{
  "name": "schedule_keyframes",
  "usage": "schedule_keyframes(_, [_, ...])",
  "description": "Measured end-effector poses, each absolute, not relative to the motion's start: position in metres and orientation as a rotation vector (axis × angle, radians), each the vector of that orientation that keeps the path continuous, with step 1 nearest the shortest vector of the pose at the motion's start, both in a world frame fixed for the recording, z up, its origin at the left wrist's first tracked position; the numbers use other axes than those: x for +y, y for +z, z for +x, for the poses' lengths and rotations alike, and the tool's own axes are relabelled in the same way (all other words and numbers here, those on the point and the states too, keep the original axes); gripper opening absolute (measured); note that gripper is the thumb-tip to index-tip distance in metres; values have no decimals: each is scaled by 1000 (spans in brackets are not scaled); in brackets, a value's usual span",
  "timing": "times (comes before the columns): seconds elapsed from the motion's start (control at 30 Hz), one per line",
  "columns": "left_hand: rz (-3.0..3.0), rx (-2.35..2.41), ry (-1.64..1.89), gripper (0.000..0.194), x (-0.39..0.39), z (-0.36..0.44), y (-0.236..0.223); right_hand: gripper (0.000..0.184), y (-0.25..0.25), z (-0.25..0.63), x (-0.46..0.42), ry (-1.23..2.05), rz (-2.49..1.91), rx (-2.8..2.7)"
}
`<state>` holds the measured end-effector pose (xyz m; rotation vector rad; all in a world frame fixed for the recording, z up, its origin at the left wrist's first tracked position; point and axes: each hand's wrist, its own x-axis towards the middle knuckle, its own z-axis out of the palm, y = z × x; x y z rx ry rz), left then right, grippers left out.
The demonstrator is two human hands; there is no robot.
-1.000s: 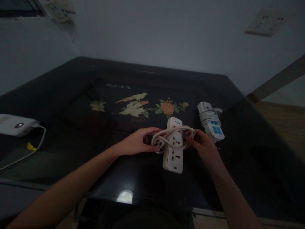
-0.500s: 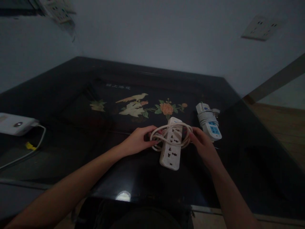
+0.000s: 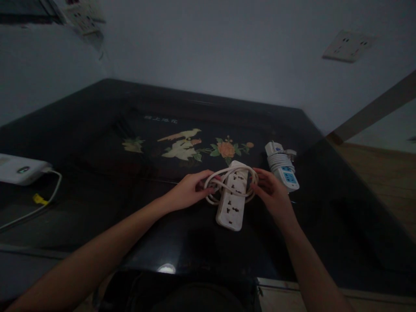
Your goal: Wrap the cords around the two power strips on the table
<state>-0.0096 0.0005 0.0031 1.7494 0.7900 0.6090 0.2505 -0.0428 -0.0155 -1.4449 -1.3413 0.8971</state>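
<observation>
From my remote end, nearest first: dark glossy tabletop (image 3: 152, 247), white power strip (image 3: 230, 213) lying on it front and centre, socket side up, long axis running away from me. Its cord (image 3: 225, 186) is looped loosely across the far half of the strip, bottom sockets uncovered. My left hand (image 3: 191, 190) grips the left end of the loops, thumb over, fingers behind. My right hand (image 3: 271, 190) pinches the right end between thumb and fingers; its lower fingers are hard to make out. Far left, white device (image 3: 21, 170) with a small dark display, thin cable (image 3: 57, 187) plugged in, yellow tag (image 3: 40, 199) beside the cable. Right of my right hand, second strip (image 3: 288, 178), blue socket faces, grey cord wound round its middle. Beyond: bird picture (image 3: 180, 147) and pink flower (image 3: 226, 150) on the tabletop. Farthest: pale wall (image 3: 211, 52), wall sockets (image 3: 346, 47) upper right.
</observation>
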Motion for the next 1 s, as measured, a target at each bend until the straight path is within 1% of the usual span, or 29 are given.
schedule_keyframes(0.1, [1467, 673, 602, 31, 5, -11, 3, 40, -17, 252, -44, 857, -1434, -1405])
schedule_keyframes(0.23, [1061, 735, 617, 30, 9, -11, -4, 40, -17, 251, -45, 861, -1419, -1455])
schedule_keyframes(0.33, [945, 786, 550, 27, 10, -12, -7, 39, -14, 248, -47, 822, -1438, -1491])
schedule_keyframes(0.4, [892, 743, 485, 31, 10, -14, -5, 38, -13, 246, -48, 788, -1437, -1505])
schedule_keyframes(0.5, [855, 655, 372, 41, 11, -17, -1, 35, -10, 243, -50, 758, -1441, -1516])
schedule_keyframes(0.57, [868, 642, 330, 41, 11, -19, 1, 34, -9, 240, -51, 740, -1456, -1520])
schedule_keyframes(0.8, [912, 683, 285, 22, 11, -18, -3, 40, -14, 236, -51, 816, -1413, -1382])
schedule_keyframes(1.0, [1022, 731, 345, 25, 9, -17, -1, 38, -17, 238, -47, 917, -1407, -1331])
